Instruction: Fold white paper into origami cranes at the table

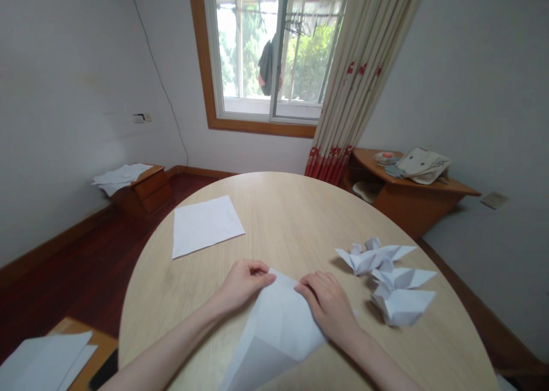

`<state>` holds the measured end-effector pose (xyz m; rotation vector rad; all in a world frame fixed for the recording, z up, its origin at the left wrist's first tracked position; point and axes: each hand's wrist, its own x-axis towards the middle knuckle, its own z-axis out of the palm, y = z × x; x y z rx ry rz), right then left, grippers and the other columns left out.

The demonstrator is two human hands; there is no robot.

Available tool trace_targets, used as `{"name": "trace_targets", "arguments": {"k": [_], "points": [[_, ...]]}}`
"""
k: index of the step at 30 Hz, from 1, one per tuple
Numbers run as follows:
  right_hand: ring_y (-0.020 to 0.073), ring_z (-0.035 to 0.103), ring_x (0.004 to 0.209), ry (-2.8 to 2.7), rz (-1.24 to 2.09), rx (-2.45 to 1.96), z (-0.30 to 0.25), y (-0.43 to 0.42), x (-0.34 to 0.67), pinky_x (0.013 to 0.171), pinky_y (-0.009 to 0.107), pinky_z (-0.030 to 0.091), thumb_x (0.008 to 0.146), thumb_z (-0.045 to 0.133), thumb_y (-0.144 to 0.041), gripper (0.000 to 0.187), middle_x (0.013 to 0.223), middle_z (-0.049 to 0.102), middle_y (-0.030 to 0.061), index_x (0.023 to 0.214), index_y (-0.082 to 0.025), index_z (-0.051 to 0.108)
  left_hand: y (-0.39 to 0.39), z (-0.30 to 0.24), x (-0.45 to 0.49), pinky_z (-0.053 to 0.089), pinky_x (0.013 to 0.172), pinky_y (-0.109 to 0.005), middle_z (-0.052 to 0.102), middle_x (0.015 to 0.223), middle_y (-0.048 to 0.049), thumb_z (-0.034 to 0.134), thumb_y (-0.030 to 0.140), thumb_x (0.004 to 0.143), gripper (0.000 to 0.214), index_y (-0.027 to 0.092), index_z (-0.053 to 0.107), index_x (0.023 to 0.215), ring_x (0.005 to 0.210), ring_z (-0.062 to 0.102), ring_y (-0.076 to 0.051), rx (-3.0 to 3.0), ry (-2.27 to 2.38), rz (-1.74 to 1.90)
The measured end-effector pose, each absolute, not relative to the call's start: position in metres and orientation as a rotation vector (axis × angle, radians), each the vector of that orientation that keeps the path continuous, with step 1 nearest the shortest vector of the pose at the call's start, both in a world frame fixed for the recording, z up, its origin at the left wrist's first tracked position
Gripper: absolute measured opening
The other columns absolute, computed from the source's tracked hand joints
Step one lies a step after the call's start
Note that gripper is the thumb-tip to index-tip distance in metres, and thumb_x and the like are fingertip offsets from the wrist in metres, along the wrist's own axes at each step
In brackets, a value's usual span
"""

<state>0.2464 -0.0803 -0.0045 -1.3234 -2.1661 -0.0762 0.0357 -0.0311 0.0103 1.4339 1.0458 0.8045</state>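
Between my hands, near the front of the round table [300, 225], is a white sheet of paper [281, 316] with creases and folded parts. My left hand [249, 279] pinches its upper left corner between thumb and fingers. At the upper right edge, my right hand [328, 302] grips the paper, thumb on top and fingers curled. The sheet's lower part slopes toward me, partly raised from the tabletop. To the right of my right hand lie several folded white paper figures [405, 305] with pointed ends, grouped close together.
A stack of white paper [208, 225] lies at the table's left. More sheets [47, 359] rest on a low wooden surface at lower left. Beyond the table stand a small cabinet [150, 191] on the left and a corner shelf [412, 199] with a bag [422, 165] on the right.
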Motion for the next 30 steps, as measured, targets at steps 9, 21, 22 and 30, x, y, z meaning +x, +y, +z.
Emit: {"name": "trace_targets", "arguments": {"k": [9, 21, 22, 30], "points": [[0.0179, 0.055, 0.065, -2.227, -0.103, -1.271, -0.009, -0.078, 0.249, 0.065, 0.031, 0.035, 0.103, 0.028, -0.031, 0.040, 0.068, 0.062, 0.0027, 0.076, -0.019, 0.055, -0.028, 0.005, 0.036, 0.029, 0.053, -0.022, 0.054, 0.058, 0.0029, 0.071, 0.040, 0.061, 0.030, 0.013, 0.063, 0.072, 0.054, 0.045, -0.011, 1.423, 1.053, 0.749], [0.0185, 0.055, 0.067, -2.300, -0.116, -1.274, -0.010, -0.073, 0.250, 0.067, 0.032, 0.035, 0.101, 0.033, -0.027, 0.034, 0.070, 0.064, 0.0021, 0.078, -0.019, 0.056, -0.024, 0.008, 0.028, 0.031, 0.053, -0.023, 0.058, 0.058, 0.0015, 0.068, 0.037, 0.064, 0.025, 0.013, 0.068, 0.070, 0.055, 0.048, -0.012, 1.595, 1.104, 0.642], [0.0186, 0.056, 0.068, -2.297, -0.113, -1.282, -0.010, -0.073, 0.250, 0.067, 0.032, 0.035, 0.101, 0.033, -0.026, 0.034, 0.070, 0.064, 0.0020, 0.078, -0.019, 0.057, -0.023, 0.007, 0.028, 0.032, 0.054, -0.024, 0.060, 0.062, 0.0004, 0.068, 0.036, 0.064, 0.024, 0.013, 0.070, 0.071, 0.058, 0.049, -0.013, 1.642, 1.123, 0.658], [0.0203, 0.059, 0.076, -2.245, -0.061, -1.336, -0.009, -0.072, 0.252, 0.071, 0.035, 0.041, 0.101, 0.033, -0.026, 0.031, 0.080, 0.067, 0.0053, 0.087, -0.019, 0.060, -0.020, 0.002, 0.028, 0.040, 0.063, -0.025, 0.068, 0.073, -0.0027, 0.068, 0.032, 0.066, 0.017, 0.015, 0.072, 0.067, 0.070, 0.059, -0.018, 1.744, 1.201, 0.683]]}}
